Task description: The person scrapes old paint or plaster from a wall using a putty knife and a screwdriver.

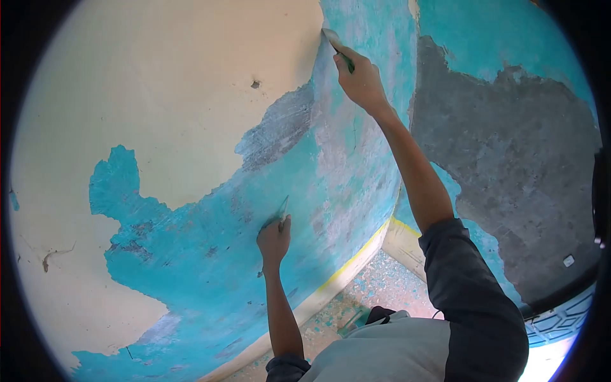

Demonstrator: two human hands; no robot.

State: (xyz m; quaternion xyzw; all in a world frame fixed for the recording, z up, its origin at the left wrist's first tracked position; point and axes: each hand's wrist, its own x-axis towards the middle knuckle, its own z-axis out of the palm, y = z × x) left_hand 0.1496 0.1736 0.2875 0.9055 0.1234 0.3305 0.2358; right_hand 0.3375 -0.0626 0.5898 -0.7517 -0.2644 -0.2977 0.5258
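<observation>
My right hand (pixel 364 83) is wrapped round the dark handle of a putty knife (pixel 330 37). Its blade touches the wall along the edge where cream paint (pixel 210 76) meets the exposed turquoise layer (pixel 210 235). Lower on the same wall, my left hand (pixel 273 240) is closed on a second scraper (pixel 284 206), whose thin blade points up over the turquoise; most of its handle is hidden by the fingers. Between the hands and to their left, a grey bare patch (pixel 280 130) borders the cream paint.
To the right, the adjoining wall has a large grey patch (pixel 509 146) amid turquoise. Paint flakes cover the floor (pixel 375 290) below the corner, beside a cream skirting (pixel 318 299) with a yellow upper edge. A blue patterned object (pixel 563 321) stands at lower right.
</observation>
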